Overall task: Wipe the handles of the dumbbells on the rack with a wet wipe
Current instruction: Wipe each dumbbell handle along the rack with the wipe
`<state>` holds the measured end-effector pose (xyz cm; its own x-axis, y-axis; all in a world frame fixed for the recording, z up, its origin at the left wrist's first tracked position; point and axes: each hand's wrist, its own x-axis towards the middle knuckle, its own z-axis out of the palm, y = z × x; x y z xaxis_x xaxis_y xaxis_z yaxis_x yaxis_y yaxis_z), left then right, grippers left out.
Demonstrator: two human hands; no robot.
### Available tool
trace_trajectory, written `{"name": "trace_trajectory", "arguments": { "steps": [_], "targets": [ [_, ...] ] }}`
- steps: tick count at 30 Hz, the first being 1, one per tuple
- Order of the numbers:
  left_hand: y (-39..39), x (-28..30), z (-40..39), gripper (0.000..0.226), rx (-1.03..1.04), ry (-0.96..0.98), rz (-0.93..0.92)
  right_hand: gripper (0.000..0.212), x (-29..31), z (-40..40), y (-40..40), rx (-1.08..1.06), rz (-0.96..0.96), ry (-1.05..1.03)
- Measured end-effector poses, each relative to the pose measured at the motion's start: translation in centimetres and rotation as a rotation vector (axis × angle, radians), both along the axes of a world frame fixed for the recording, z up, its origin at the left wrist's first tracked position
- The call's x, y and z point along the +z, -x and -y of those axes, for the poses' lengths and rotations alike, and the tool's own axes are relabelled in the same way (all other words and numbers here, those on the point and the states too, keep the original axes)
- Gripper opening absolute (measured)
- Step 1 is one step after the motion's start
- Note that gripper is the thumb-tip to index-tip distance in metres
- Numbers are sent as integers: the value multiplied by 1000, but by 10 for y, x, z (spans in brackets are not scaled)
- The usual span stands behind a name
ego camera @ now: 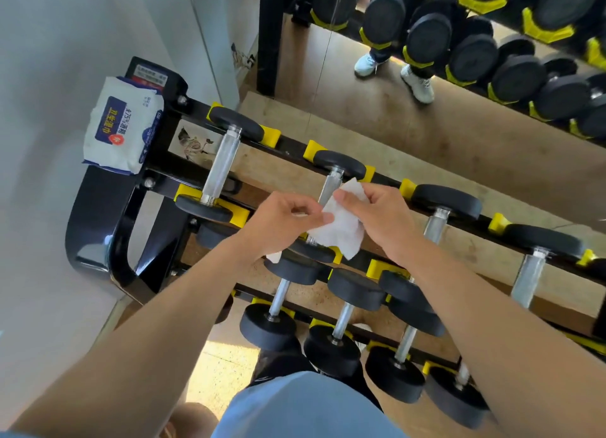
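Crumpled white wet wipe (pixel 341 227) pinched between left hand (pixel 282 222) and right hand (pixel 377 217), above second chrome handle (pixel 331 185) of black-and-yellow dumbbell rack (pixel 157 162). White-blue wipes pack (pixel 123 129) on rack end, printed "75%". Wooden floor (pixel 377 132), mirror (pixel 459 44) behind.

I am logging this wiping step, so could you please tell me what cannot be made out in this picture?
Head view only:
- Near end of the second top-row dumbbell handle: hidden by the wet wipe and both hands, left hand, right hand.
- Small print on the wipes packet: too small.
- Rack to the right: cut off by the frame edge.
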<state>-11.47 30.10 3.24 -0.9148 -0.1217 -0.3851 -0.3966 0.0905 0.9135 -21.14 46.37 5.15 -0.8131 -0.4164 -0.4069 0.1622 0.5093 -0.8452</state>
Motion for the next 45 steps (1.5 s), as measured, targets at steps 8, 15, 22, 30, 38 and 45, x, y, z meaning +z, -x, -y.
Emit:
{"name": "trace_trajectory", "arguments": {
  "steps": [8,15,22,30,38,45],
  "targets": [
    [2,-15,-4,23,147,141,-23,67,-8,-7,18,288,-419,-429],
    [10,-8,-7,10,38,7,59,63,-23,-26,28,227,407,77],
    [15,-5,-1,13,-139,-285,76,87,-27,-30,34,211,879,451],
    [10,-6,11,15,-36,-181,150,46,-29,-13,30,36,730,291],
    [-4,-42,20,39,954,-877,353,14,-9,29,38,92,41,89],
    [-12,-45,32,34,1348,-1397,202,32,-49,41,35,681,-876,-138]
  ]
}}
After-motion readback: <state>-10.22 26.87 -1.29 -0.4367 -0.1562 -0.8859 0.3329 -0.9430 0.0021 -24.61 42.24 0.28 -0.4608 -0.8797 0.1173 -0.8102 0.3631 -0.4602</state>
